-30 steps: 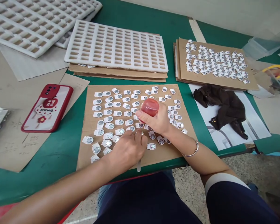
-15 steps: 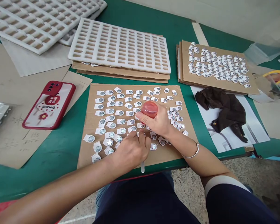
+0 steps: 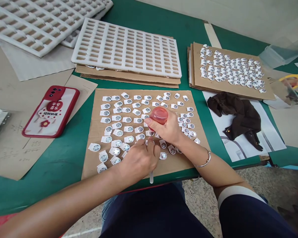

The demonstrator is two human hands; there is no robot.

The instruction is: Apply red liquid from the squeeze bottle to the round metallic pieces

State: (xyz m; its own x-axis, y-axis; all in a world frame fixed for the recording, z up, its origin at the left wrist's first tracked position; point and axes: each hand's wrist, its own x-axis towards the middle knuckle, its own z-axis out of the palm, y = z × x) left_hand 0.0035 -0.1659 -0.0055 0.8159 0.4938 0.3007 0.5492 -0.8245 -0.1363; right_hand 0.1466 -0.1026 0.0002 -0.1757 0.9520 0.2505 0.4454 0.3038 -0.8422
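A cardboard sheet (image 3: pixel 139 168) lies in front of me, with several small white tabs bearing round metallic discs (image 3: pixel 116 143) spread over it. My right hand (image 3: pixel 167 129) is wrapped round a translucent red bottle (image 3: pixel 159 115), whose lower end points down at the pieces. Just left of it, my left hand (image 3: pixel 141 160) is closed low over the cardboard, fingertips together near the bottle's lower end. A thin pale handle (image 3: pixel 151 178) sticks out below the left hand, toward the table's front edge. What the left fingertips touch is hidden.
White grid trays (image 3: pixel 126 48) lie at the back on cardboard. A red-cased phone (image 3: pixel 51 111) rests at left. At right are a second board (image 3: pixel 197 66) with similar pieces, a dark cloth (image 3: pixel 245 115) on paper and a clear plastic box (image 3: pixel 279 56).
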